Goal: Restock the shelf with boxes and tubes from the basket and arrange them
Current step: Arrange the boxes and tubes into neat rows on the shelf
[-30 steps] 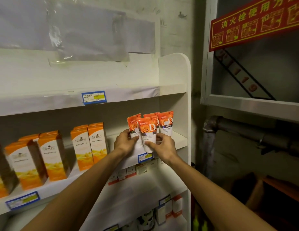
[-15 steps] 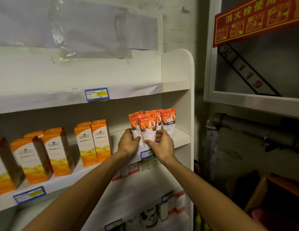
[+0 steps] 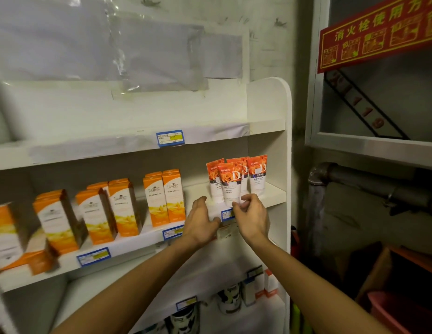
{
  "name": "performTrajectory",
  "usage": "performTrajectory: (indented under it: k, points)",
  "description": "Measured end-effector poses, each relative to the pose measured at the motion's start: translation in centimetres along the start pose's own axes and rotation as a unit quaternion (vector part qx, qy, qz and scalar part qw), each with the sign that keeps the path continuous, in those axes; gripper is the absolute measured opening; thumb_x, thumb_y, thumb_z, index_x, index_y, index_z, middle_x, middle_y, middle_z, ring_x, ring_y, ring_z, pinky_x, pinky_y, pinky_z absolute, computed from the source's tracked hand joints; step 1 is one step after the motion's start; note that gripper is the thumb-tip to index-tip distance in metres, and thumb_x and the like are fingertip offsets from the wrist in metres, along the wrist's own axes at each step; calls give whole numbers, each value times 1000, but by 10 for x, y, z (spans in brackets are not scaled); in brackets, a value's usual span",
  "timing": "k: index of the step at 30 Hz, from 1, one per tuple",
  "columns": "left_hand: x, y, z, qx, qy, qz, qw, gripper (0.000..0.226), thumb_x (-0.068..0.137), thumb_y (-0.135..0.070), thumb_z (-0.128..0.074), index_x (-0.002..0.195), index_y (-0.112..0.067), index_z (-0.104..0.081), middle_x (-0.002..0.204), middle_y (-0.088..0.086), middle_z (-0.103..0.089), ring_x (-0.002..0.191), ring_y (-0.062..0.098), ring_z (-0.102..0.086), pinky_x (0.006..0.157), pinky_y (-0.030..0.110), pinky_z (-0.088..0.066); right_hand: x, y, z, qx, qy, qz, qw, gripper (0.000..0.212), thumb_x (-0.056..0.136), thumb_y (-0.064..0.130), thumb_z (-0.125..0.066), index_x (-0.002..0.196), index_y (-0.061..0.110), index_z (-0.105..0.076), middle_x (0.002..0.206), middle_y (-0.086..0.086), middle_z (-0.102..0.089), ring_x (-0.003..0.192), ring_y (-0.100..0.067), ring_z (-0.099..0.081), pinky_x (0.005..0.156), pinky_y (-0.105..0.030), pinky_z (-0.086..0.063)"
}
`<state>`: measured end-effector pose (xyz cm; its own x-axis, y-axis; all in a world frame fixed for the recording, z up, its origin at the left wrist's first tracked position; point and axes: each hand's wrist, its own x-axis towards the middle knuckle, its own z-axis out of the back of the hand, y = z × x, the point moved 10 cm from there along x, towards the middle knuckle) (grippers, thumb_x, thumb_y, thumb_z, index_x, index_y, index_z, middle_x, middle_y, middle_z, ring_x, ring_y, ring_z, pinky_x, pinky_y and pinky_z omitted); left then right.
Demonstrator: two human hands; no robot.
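White shelf point(image 3: 265, 194) beside a grey wall point(image 3: 270, 44); left hand point(image 3: 200, 222) loose, right hand point(image 3: 252, 216) pinches front tube point(image 3: 230, 184).

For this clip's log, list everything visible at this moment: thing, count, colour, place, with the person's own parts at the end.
tubes: four, orange and white, upright at the right end of the middle shelf
boxes: several pairs, orange and white, in a row left of the tubes
shelf unit: one, white, against the wall
price tags: several, blue-framed, on the shelf edges
small boxes and containers: several, mixed colours, lower shelves
sign: one, red with yellow characters, upper right
pipe: one, dark grey, right of the shelf unit
left hand: open, just below the tubes
right hand: fingers loosely curled by the front tube's base; contact unclear
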<state>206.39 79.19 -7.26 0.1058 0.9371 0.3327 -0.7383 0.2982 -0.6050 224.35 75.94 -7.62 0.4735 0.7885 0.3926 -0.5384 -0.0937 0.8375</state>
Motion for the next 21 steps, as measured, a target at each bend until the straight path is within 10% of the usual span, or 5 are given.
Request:
performTrajectory:
  k: [11, 15, 21]
  points:
    - [-66, 37, 115, -53, -46, -11, 997, 16, 89, -11, -62, 100, -18, -70, 93, -5, -72, 84, 7, -67, 75, 16, -55, -68, 67, -34, 32, 66, 50, 996, 17, 92, 30, -66, 107, 25, -60, 83, 8, -64, 84, -16, -64, 76, -34, -54]
    - [-100, 94, 178, -68, -95, 33, 993, 19, 80, -26, -58, 93, -23, -72, 85, -5, -73, 80, 14, -71, 78, 40, -60, -109, 97, -81, 66, 137, 62, 986, 11, 91, 31, -68, 101, 28, -64, 92, 5, -70, 86, -20, -66, 78, -39, -58]
    - [-160, 177, 258, -36, -172, 98, 980, 9, 88, -16, -64, 87, -25, -68, 78, -5, -73, 75, 14, -72, 74, 41, -61, -196, 161, -158, 126, 245, 110, 955, 14, 88, 21, -72, 99, 24, -65, 79, 10, -65, 72, -9, -62, 58, -7, -42]
